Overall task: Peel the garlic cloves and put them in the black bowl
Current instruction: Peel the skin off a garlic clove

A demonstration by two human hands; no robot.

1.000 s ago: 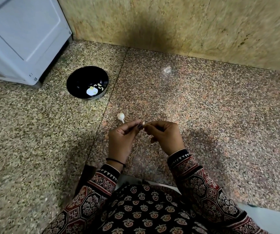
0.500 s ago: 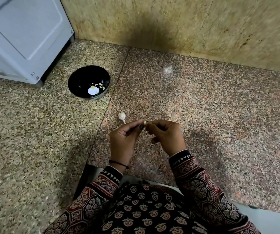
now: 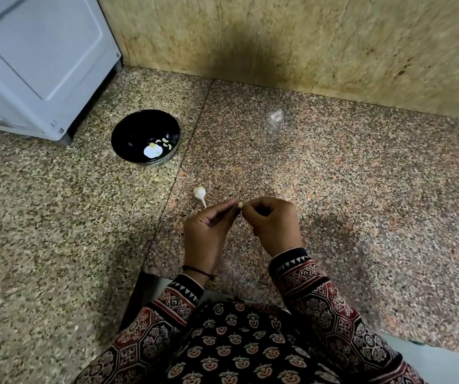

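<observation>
Garlic clove (image 3: 240,204) is pinched at the fingertips of both left hand (image 3: 209,227) and right hand (image 3: 274,223); I judge peeling under way. Black bowl (image 3: 128,126), well apart, holds a few peeled cloves (image 3: 165,143). I note one garlic bulb (image 3: 200,192) on the floor, outstanding.

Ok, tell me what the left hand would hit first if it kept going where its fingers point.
The left hand pinches the garlic clove; pushing on, it would meet the right hand, whose fingertips hold the clove's other side, as far as this one view shows.
</observation>
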